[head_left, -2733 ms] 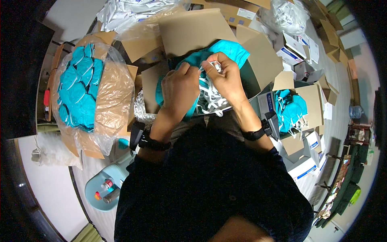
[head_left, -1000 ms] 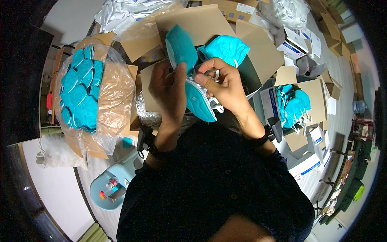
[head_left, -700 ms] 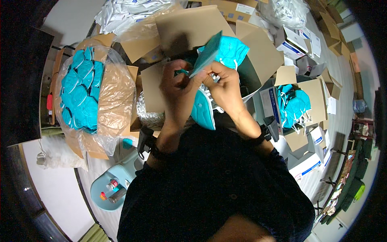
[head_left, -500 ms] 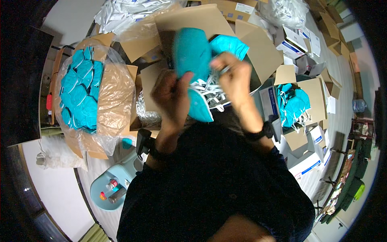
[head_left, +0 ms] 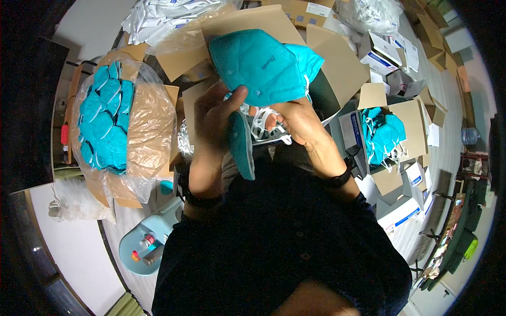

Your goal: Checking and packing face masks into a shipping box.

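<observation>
A teal folding face mask (head_left: pixel 258 68) is held up in front of me, its broad printed side showing. My left hand (head_left: pixel 216 108) grips its lower left edge, thumb on top and fingers blurred. My right hand (head_left: pixel 300 121) is closed at the lower right edge, partly under the mask, with its fingertips among white elastic straps (head_left: pixel 266 124). Another teal mask (head_left: pixel 308 60) shows behind at the right. Below my left hand a further mask (head_left: pixel 241 147) hangs edge-on beside the straps.
An open cardboard carton (head_left: pixel 332 63) stands behind my hands. At the left, a plastic-lined carton (head_left: pixel 150 116) holds many teal masks (head_left: pixel 108 121). A smaller box (head_left: pixel 411 124) at the right holds strapped masks. A blue stool (head_left: pixel 134 253) carries bottles. White boxes (head_left: pixel 400 213) lie at the right.
The held mask has turned from a narrow, blurred view to its broad face. My right hand has moved down to its lower edge. The hanging mask has shifted down and left.
</observation>
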{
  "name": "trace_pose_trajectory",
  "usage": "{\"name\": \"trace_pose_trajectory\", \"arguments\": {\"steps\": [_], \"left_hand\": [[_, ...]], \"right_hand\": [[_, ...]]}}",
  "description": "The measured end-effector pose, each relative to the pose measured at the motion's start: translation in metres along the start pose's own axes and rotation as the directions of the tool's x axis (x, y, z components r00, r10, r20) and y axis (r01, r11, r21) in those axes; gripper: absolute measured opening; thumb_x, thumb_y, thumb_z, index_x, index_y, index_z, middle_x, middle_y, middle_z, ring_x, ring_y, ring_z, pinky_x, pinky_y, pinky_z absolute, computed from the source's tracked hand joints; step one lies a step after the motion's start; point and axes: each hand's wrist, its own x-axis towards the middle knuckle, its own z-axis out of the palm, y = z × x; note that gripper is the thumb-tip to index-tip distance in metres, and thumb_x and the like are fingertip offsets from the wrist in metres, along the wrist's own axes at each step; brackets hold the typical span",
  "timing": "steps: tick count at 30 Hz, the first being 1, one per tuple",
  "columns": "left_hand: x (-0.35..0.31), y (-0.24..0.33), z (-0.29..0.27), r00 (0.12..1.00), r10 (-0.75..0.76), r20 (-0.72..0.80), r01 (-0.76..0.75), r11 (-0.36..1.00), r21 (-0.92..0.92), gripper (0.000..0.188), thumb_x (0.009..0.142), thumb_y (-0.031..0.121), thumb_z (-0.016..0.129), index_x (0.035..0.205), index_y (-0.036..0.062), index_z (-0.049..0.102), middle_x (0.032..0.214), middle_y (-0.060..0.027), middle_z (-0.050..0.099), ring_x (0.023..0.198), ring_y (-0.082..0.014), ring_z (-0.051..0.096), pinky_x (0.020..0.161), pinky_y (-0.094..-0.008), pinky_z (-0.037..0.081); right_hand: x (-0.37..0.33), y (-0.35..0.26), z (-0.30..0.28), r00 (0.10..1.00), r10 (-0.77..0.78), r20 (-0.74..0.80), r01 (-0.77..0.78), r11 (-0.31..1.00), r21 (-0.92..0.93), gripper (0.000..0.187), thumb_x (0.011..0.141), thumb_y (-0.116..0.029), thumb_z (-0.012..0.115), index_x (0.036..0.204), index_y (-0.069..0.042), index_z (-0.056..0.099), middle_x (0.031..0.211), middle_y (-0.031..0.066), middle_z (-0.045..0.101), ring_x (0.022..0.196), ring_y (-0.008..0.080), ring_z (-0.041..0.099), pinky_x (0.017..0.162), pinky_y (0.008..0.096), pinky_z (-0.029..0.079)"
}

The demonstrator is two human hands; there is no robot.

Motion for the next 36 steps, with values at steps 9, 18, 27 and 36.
{"name": "trace_pose_trajectory", "arguments": {"steps": [9, 18, 27, 36], "left_hand": [[0.008, -0.031, -0.03, 0.999, -0.022, 0.038, 0.031, 0.963, -0.268, 0.019, 0.088, 0.017, 0.061, 0.093, -0.0004, 0.064, 0.073, -0.0031, 0.06, 0.065, -0.0148, 0.056, 0.058, -0.0297, 0.043], [0.027, 0.005, -0.078, 0.642, 0.062, -0.764, -0.366, 0.901, -0.235, 0.031, 0.095, 0.033, 0.052, 0.077, 0.0091, 0.057, 0.068, -0.0036, 0.056, 0.062, -0.0154, 0.055, 0.057, -0.0306, 0.046], [0.031, -0.004, -0.074, 0.898, 0.302, -0.32, -0.285, 0.953, 0.102, 0.028, 0.092, 0.026, 0.059, 0.081, 0.001, 0.067, 0.073, -0.0038, 0.064, 0.064, -0.0118, 0.057, 0.059, -0.0244, 0.043], [0.037, -0.021, -0.008, 0.932, 0.307, 0.193, -0.362, 0.785, 0.502, 0.019, 0.083, 0.021, 0.07, 0.085, 0.0026, 0.066, 0.081, -0.0056, 0.067, 0.07, -0.0119, 0.061, 0.064, -0.0253, 0.046]], "right_hand": [[0.005, 0.023, -0.007, 0.964, -0.225, 0.138, 0.255, 0.931, -0.26, 0.007, 0.084, 0.0, 0.063, 0.09, -0.002, 0.066, 0.077, 0.0026, 0.066, 0.068, 0.0055, 0.055, 0.059, 0.0227, 0.044], [-0.025, 0.015, 0.016, 0.876, -0.439, 0.202, 0.439, 0.549, -0.711, 0.007, 0.08, 0.001, 0.067, 0.085, -0.001, 0.062, 0.075, 0.0075, 0.06, 0.064, 0.0148, 0.054, 0.058, 0.0261, 0.043], [-0.007, 0.005, -0.013, 0.929, -0.218, 0.299, 0.363, 0.378, -0.852, 0.023, 0.076, -0.014, 0.072, 0.099, -0.012, 0.069, 0.089, 0.012, 0.069, 0.076, 0.0288, 0.068, 0.069, 0.0393, 0.052], [0.042, 0.019, -0.074, 0.884, -0.457, 0.096, -0.057, -0.311, -0.949, 0.01, 0.074, -0.012, 0.068, 0.08, -0.006, 0.064, 0.086, 0.0141, 0.065, 0.082, 0.032, 0.064, 0.064, 0.0428, 0.051]]}}
